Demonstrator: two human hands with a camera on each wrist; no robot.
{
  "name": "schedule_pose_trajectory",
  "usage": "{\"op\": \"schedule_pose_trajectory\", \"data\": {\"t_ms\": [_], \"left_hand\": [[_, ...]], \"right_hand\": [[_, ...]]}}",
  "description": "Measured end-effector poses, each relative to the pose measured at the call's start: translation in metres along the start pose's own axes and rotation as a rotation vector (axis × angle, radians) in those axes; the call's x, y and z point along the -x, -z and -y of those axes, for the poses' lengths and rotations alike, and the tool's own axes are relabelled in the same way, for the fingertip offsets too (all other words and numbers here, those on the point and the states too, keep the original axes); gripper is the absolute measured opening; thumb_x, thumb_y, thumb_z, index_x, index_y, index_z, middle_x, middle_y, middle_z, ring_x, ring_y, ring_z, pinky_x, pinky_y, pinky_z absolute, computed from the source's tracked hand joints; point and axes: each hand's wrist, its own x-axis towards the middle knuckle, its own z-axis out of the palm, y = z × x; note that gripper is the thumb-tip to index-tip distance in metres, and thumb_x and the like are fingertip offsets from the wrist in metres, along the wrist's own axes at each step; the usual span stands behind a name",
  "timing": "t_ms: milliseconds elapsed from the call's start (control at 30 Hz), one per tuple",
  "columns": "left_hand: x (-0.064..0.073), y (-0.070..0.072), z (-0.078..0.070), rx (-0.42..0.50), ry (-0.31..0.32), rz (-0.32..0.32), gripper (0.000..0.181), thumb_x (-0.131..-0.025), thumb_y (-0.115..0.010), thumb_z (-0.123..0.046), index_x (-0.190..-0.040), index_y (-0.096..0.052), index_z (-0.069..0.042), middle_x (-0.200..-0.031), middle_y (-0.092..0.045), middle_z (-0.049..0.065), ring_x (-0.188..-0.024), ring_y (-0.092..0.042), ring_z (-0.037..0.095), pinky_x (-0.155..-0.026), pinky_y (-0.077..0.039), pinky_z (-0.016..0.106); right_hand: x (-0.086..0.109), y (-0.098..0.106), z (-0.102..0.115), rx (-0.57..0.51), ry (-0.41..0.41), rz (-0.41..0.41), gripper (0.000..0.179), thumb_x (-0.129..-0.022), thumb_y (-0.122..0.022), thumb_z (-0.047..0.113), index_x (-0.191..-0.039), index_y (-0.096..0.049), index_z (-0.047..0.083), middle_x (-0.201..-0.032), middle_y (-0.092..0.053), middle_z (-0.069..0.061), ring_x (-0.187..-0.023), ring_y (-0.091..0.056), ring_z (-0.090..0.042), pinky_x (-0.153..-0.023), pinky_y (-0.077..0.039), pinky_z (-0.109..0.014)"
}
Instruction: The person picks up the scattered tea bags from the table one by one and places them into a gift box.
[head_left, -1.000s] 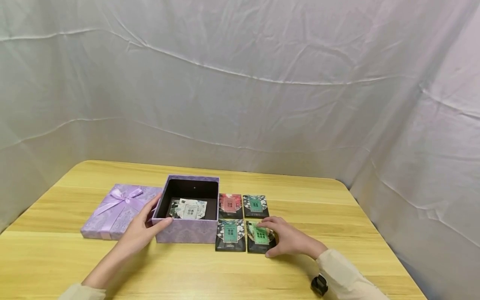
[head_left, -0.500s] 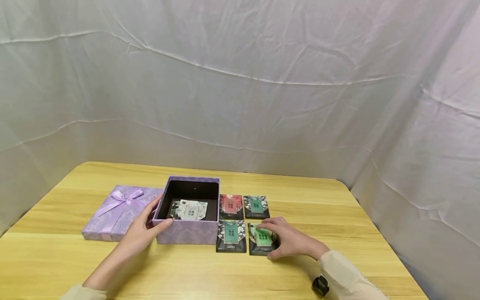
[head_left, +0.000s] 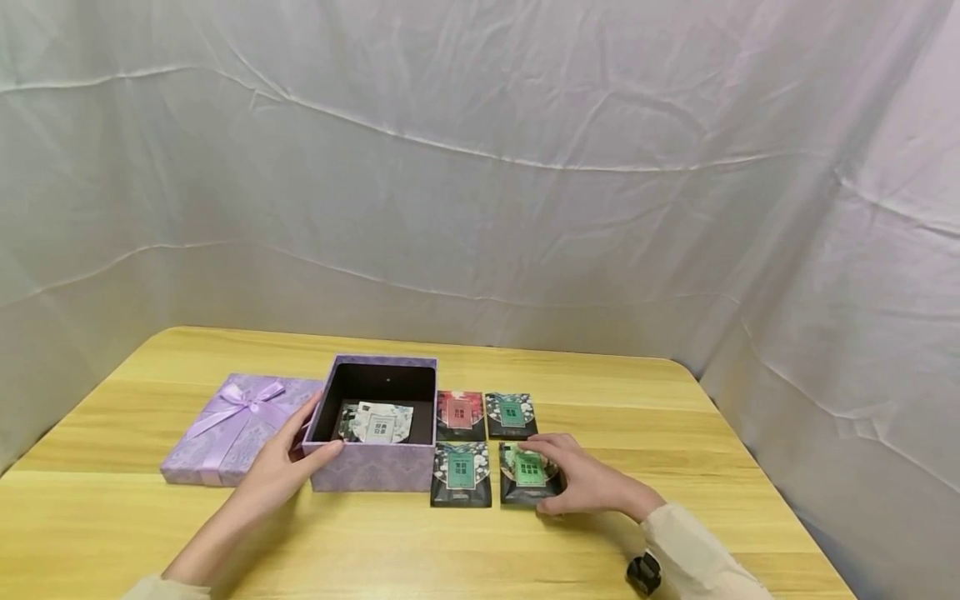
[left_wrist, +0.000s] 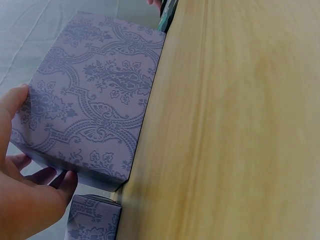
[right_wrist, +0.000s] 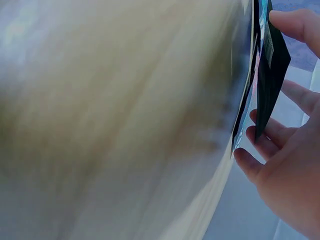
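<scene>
The lime sachet [head_left: 528, 478] is pinched by the right hand [head_left: 592, 485], a wide gap being left between thumb and fingers, which are set at opposite edges. It is probably gripped this way because little else is offered by so thin a thing; in the right wrist view it is seen tilted, seemingly part-raised from the counter [head_left: 645, 400]. It is placed right of the counter's middle. Just beside it, the near teal sachet [head_left: 461, 477] is laid flat; behind, nearer the counter's far edge, are laid the red sachet [head_left: 461, 415] and the far teal sachet [head_left: 512, 415], perhaps gridded so that every label can be seen. By the left hand [head_left: 272, 477], the box [head_left: 375, 468] is clasped at its near left corner, thumb over the rim, fingers along the outer wall, likely for steadiness. Inside, the white sachet [head_left: 384, 422] partly covers another. Towards the counter's left edge, the lid [head_left: 193, 454] is set bow-up.
</scene>
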Motion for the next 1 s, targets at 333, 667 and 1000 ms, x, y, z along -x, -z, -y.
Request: {"op": "schedule_pose_trajectory", "data": {"t_ms": [333, 667, 1000], "left_hand": [[0.001, 0.0, 0.0, 0.014, -0.003, -0.004, 0.079, -0.094, -0.064, -0.02, -0.155, -0.017, -0.009, -0.15, -0.027, 0.031, -0.125, -0.045, 0.041, -0.084, -0.04, 0.012], [-0.001, 0.0, 0.002, 0.016, -0.018, -0.001, 0.078, -0.094, -0.065, -0.02, -0.155, -0.017, -0.009, -0.148, -0.03, 0.031, -0.123, -0.047, 0.04, -0.085, -0.041, 0.014], [-0.001, 0.0, 0.0, 0.024, -0.022, 0.005, 0.078, -0.094, -0.064, -0.019, -0.155, -0.017, -0.008, -0.147, -0.032, 0.032, -0.123, -0.047, 0.041, -0.085, -0.04, 0.014]], "right_hand": [[0.001, 0.005, 0.003, 0.003, -0.007, -0.04, 0.085, -0.074, -0.078, 0.028, -0.146, -0.039, 0.006, -0.145, -0.032, -0.027, -0.13, -0.033, -0.043, -0.094, -0.035, -0.069], [0.002, 0.015, -0.003, -0.001, 0.022, -0.131, 0.086, -0.072, -0.08, 0.025, -0.145, -0.04, 0.002, -0.143, -0.036, -0.025, -0.127, -0.034, -0.042, -0.094, -0.034, -0.069], [0.0, 0.02, -0.004, -0.024, 0.003, -0.145, 0.088, -0.071, -0.083, 0.03, -0.146, -0.041, 0.007, -0.143, -0.039, -0.02, -0.127, -0.035, -0.038, -0.096, -0.034, -0.067]]}}
